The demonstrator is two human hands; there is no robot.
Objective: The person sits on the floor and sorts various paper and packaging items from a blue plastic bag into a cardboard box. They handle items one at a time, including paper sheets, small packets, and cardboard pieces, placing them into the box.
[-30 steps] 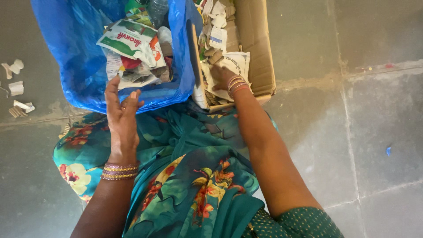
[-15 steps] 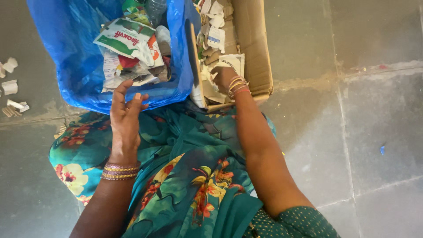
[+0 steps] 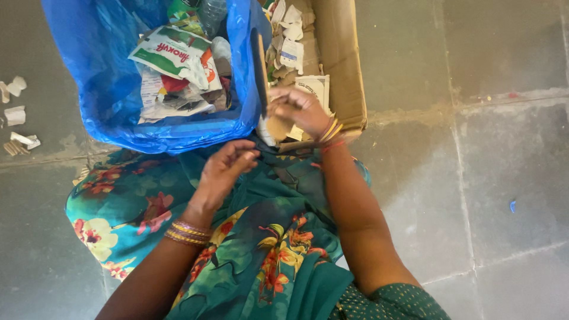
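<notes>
Right hand [image 3: 299,109] pinches a small brown cardboard scrap [image 3: 278,126], fingers closed on its top edge, just above the near corner of the cardboard box [image 3: 341,59]. Left hand [image 3: 228,166] sits below and to the left of that grip, fingers curled loosely near the teal floral cloth [image 3: 255,237] on the lap; can't tell if it holds anything, looks empty. Scrap hangs between the box's near edge and the left hand, close to both. Beyond the grip, the box holds plenty of torn paper and card pieces [image 3: 290,41], so a good share of sorting looks undone. Left of the grip, the blue plastic bag [image 3: 101,71] is open and already has wrappers and a green and white packet [image 3: 172,53] piled inside, so some material looks already moved over. Far left of the grip, a few paper bits [image 3: 15,115] lie loose on the grey floor [image 3: 474,178], well apart from both hands. Judging by the full box, work is mid-way at best; this scrap is lifted but not yet dropped anywhere.
</notes>
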